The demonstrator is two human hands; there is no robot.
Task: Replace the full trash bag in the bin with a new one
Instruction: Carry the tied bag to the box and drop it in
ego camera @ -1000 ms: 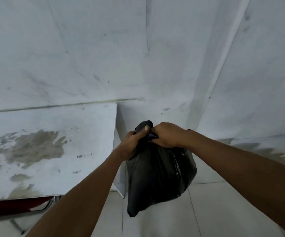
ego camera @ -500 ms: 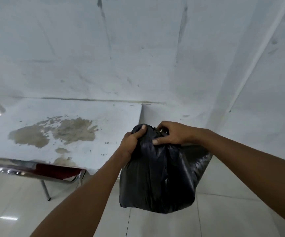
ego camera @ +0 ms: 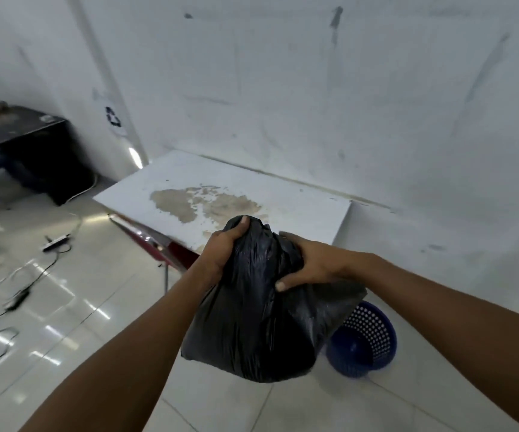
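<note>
A full black trash bag [ego camera: 252, 332] hangs in the air in front of me, bulging at the bottom. My left hand [ego camera: 225, 249] grips its gathered top from the left. My right hand [ego camera: 309, 265] presses and grips the bag's upper right side, thumb on the plastic. A blue perforated bin [ego camera: 367, 341] stands on the floor tiles just behind and to the right of the bag; its left part is hidden by the bag.
A white table [ego camera: 298, 210] with a brown stain stands against the wall behind the bag, a red-and-metal rail [ego camera: 158, 244] at its front. A dark cabinet [ego camera: 33, 145] sits far left. A power strip [ego camera: 55, 243] and cables [ego camera: 18, 299] lie on the glossy floor at left.
The view has swung left and down, bringing the blue bin, the cabinet and the floor cables into sight. My right hand has shifted from the bag's knot onto its upper side.
</note>
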